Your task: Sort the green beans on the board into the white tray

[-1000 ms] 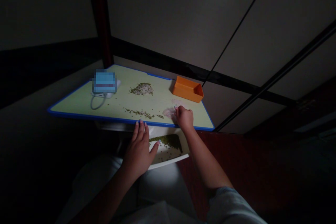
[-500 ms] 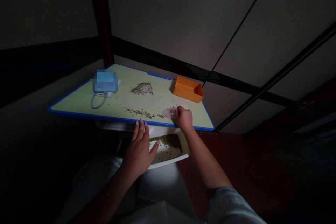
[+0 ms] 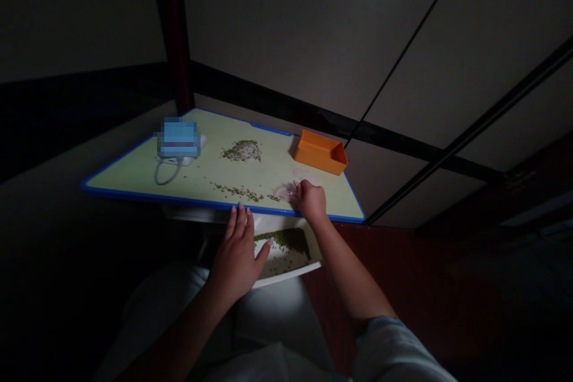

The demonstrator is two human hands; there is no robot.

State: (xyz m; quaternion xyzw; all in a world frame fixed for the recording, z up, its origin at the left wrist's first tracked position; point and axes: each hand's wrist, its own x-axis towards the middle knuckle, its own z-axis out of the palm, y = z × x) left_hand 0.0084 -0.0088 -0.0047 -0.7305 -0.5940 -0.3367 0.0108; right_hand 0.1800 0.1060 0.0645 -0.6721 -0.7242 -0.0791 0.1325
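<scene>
My right hand [image 3: 312, 199] is closed in a pinch low over the tabletop [image 3: 210, 128], near its front edge. What its fingers hold, if anything, is hidden. Just left of them lies a pinkish patch with pale bits [image 3: 285, 192]. Beside that, small green beans [image 3: 242, 193] are strewn along the front of the table. My left hand [image 3: 239, 250] is open, fingertips at the blue table edge and thumb over a white tray [image 3: 293, 276]. Green beans are heaped along the tray's far side. Farther back on the table sits a pile of green beans and whitish grains [image 3: 245, 151].
An orange box [image 3: 320, 154] with an open top stands at the table's back right corner. On the left lies a white device [image 3: 179, 160] with a looped cord, partly blurred out. Wall panels rise right behind the table.
My right hand has shifted very slightly to the left over the pinkish patch. My left hand, the beans and the orange box look the same.
</scene>
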